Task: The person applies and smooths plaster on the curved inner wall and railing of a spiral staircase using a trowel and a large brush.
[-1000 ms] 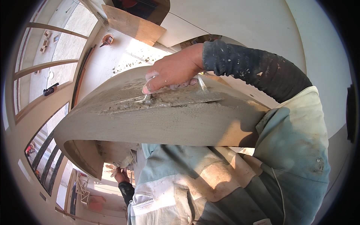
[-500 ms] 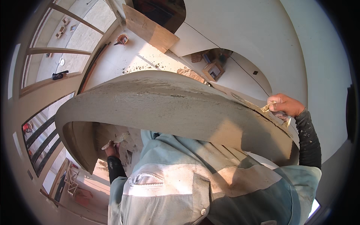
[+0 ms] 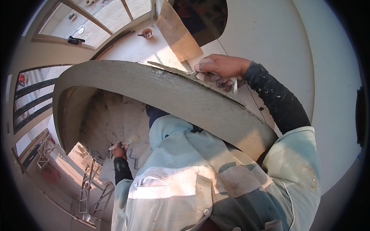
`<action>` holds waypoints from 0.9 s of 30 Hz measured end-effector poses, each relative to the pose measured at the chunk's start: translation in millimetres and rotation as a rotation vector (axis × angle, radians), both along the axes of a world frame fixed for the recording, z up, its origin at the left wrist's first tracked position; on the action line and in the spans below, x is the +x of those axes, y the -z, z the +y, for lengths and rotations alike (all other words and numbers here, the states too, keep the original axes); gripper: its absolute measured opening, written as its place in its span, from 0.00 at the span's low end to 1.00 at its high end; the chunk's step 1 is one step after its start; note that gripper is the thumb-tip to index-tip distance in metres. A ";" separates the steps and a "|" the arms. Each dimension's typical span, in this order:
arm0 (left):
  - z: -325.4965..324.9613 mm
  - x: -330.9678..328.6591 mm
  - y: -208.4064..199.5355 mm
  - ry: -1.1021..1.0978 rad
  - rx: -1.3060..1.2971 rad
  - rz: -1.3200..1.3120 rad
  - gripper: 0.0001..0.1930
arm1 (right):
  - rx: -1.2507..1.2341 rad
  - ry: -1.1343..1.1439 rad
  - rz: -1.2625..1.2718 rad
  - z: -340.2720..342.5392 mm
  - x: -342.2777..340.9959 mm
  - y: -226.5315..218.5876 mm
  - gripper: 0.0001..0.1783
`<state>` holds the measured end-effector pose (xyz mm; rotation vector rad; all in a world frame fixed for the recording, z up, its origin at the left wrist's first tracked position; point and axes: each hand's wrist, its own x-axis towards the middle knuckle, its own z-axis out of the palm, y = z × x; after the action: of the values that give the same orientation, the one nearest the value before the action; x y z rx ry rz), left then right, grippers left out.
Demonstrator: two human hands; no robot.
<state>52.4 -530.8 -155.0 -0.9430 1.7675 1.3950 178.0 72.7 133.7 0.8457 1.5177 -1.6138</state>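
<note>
Head view: wall (image 3: 127, 77), curved, grey, faced with damp-looking mortar, set across the front of the wearer's body; trowel (image 3: 173, 70), long, flat, mortar-smeared, laid along the wall's far top edge; trowel handle gripped by right hand (image 3: 224, 66), fingers closed round it; left hand (image 3: 120, 151), on the near side of the wall, closed round a slim pale tool (image 3: 132, 139), its exact kind not to be told; steps (image 3: 115, 111), dusty, framed within the wall's near-side curve; bucket (image 3: 148, 32) and board (image 3: 179, 32), both beyond the wall; ladder (image 3: 86, 186), below the wall's left end; step in hand, as judged: mortar being smoothed along the top edge; next move, as judged: blade to be held flat and guided along the bend under even pressure, so that the edge is not gouged.
</note>
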 end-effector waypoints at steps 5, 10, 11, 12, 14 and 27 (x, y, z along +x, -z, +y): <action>-55.6 4.9 0.7 -0.042 -0.022 -0.060 0.19 | 0.042 -0.137 0.058 -9.1 -104.5 55.8 0.24; -67.4 -25.3 14.6 0.025 -0.020 -0.071 0.18 | 0.550 -0.120 0.241 -0.8 -119.2 9.7 0.22; -79.0 -37.9 18.9 0.026 -0.043 -0.108 0.18 | 0.648 -0.173 0.281 -2.2 -115.8 -24.5 0.23; -91.7 -47.5 28.5 0.024 -0.061 -0.141 0.19 | 0.752 -0.229 0.324 -4.5 -103.7 -51.8 0.23; -91.0 -78.2 46.8 0.049 0.026 -0.162 0.18 | 0.931 -0.197 0.449 -10.3 -58.8 -92.0 0.24; 55.2 -195.5 64.6 0.254 0.201 0.055 0.15 | 1.570 -0.028 -0.298 -114.1 121.2 -115.1 0.24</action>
<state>-143.1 -475.6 -219.6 -0.5573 1.6825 1.4111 299.3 -41.5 248.7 1.6739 2.3767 0.0777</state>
